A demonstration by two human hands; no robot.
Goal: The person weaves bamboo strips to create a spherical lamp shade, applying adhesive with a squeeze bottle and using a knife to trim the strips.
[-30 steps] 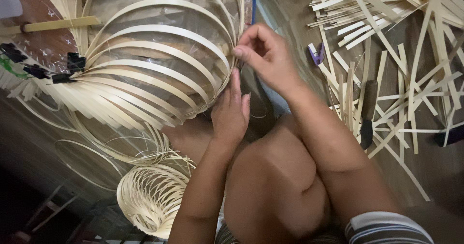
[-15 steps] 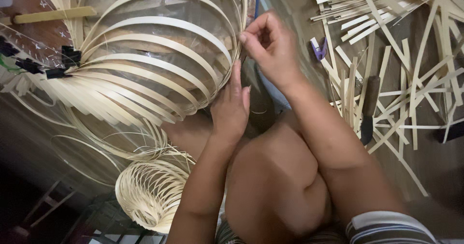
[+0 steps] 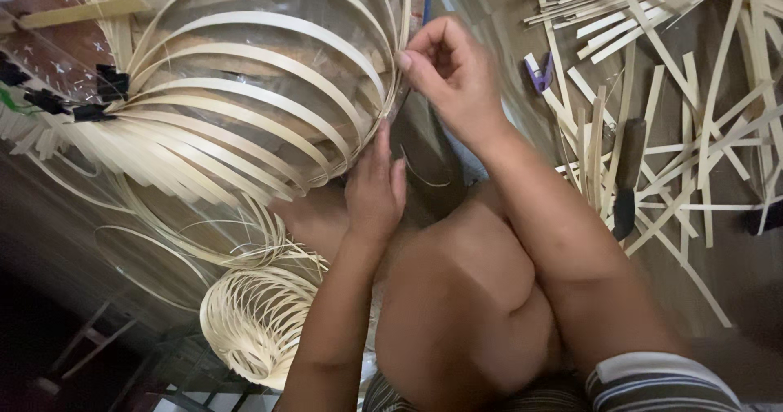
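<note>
On the floor, at centre: a rounded bamboo strip frame of curved pale strips, resting against the person's bent knee.
Left hand: fingers together and laid flat against the frame's right edge, holding nothing.
Right hand: thumb and fingers pinched on a thin strip at the frame's upper right rim.
Lower left: a smaller coil of thin strips.
Right side: loose bamboo strips scattered on the floor, a purple clip and a dark-handled knife among them.
Far left: black clips on the frame's ends.
</note>
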